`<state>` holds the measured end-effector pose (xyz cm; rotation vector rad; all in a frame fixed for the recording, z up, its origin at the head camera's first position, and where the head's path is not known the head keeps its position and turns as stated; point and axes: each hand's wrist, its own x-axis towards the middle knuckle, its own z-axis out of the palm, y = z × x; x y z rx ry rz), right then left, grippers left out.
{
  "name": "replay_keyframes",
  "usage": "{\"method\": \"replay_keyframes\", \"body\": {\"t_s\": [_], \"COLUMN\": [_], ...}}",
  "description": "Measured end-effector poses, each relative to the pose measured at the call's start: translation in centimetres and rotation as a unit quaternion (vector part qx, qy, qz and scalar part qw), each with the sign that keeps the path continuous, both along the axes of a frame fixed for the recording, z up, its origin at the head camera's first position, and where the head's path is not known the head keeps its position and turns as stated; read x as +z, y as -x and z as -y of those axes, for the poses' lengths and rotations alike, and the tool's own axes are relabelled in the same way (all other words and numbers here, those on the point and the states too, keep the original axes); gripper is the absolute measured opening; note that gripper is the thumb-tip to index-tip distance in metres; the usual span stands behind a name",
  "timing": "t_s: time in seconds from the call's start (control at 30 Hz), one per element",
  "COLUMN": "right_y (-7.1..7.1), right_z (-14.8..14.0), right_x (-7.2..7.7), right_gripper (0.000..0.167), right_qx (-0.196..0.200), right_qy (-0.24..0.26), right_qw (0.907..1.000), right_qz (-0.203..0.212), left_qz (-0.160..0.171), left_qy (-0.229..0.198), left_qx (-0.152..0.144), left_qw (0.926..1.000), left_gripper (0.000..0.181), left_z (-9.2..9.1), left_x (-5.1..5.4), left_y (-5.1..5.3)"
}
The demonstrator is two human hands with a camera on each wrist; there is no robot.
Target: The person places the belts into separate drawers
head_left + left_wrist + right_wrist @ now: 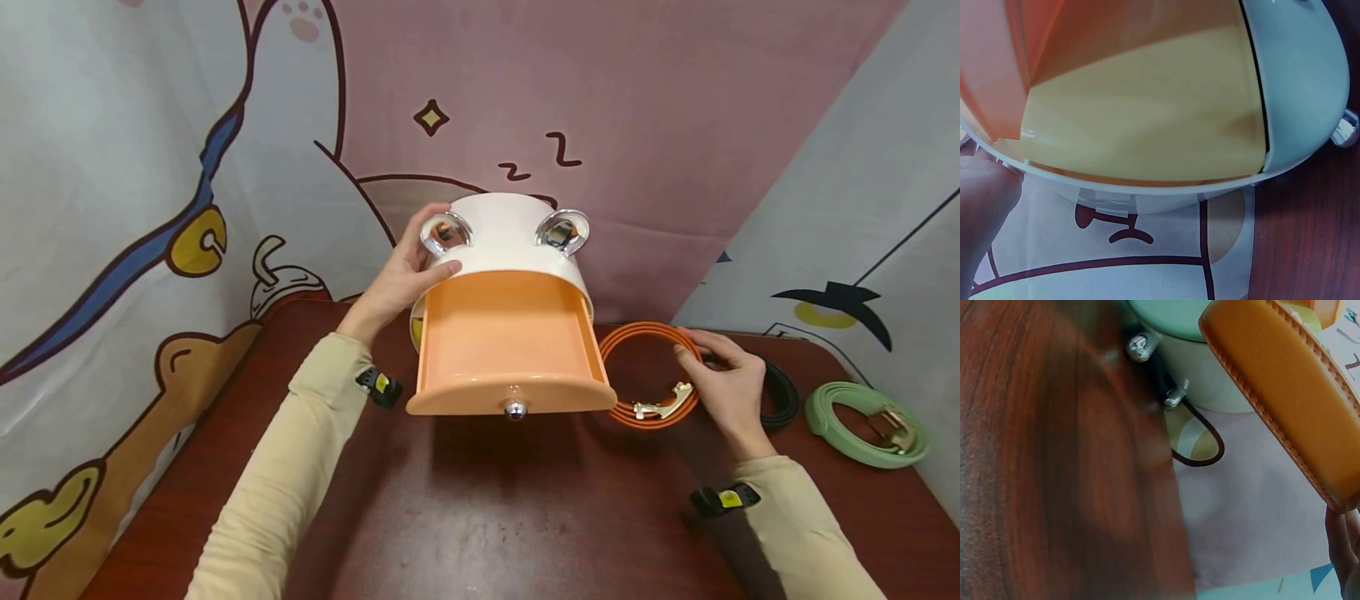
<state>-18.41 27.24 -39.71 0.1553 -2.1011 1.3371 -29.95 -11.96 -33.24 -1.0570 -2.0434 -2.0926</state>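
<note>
A white drawer box (502,229) with two round chrome eyes stands on the table, its peach drawer (510,333) pulled out toward me. Nothing lies in the visible part of that drawer. My left hand (405,271) grips the box's left side, thumb on the front below one eye; some fingers are hidden behind. To the right of the drawer, my right hand (723,379) pinches the upper right of a coiled orange belt (611,400) with a gold buckle. In the right wrist view, the belt's stitched strap (1285,394) is close to the camera.
A black coil (783,396) lies partly behind my right hand. Farther right is a rolled green belt (825,433) with a gold buckle. Lower on the box are a yellow part (1147,119) and a green part (1304,81). A printed cloth (637,100) hangs behind the table (480,533).
</note>
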Motion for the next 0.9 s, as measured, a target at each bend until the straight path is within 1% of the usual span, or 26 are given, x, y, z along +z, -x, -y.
{"method": "replay_keyframes", "body": {"t_s": [0.1, 0.2, 0.4, 0.53, 0.7, 0.8, 0.9], "right_y": [0.0, 0.3, 1.9, 2.3, 2.4, 2.4, 2.4], "right_z": [0.0, -0.3, -1.9, -2.3, -2.5, -2.5, -2.4], "right_x": [0.7, 1.2, 0.9, 1.3, 2.3, 3.1, 4.2], "right_gripper": [0.022, 0.023, 0.023, 0.024, 0.024, 0.025, 0.025], "right_qx": [-0.001, -0.002, -0.018, -0.013, -0.030, -0.047, -0.053], "right_qy": [-0.010, -0.009, -0.002, 0.000, -0.022, -0.039, -0.052], "right_qw": [0.9999, 0.9999, 0.9998, 0.9999, 0.9993, 0.9980, 0.9971], "right_qz": [-0.010, -0.010, -0.001, -0.003, 0.009, 0.016, 0.015], "left_qz": [-0.003, -0.004, -0.005, -0.002, 0.003, 0.003, 0.003], "left_qy": [-0.001, -0.002, 0.006, 0.008, 0.007, 0.007, 0.007], "left_qx": [0.000, 0.001, 0.005, 0.005, 0.003, 0.003, 0.004], "left_qw": [1.0000, 1.0000, 1.0000, 1.0000, 1.0000, 1.0000, 1.0000], "left_gripper": [0.071, 0.071, 0.071, 0.071, 0.071, 0.071, 0.072], "left_z": [0.0, 0.0, 0.0, 0.0, 0.0, 0.0, 0.0], "left_x": [0.0, 0.0, 0.1, 0.1, 0.1, 0.0, 0.1], "left_y": [0.0, 0.0, 0.0, 0.0, 0.0, 0.0, 0.0]}}
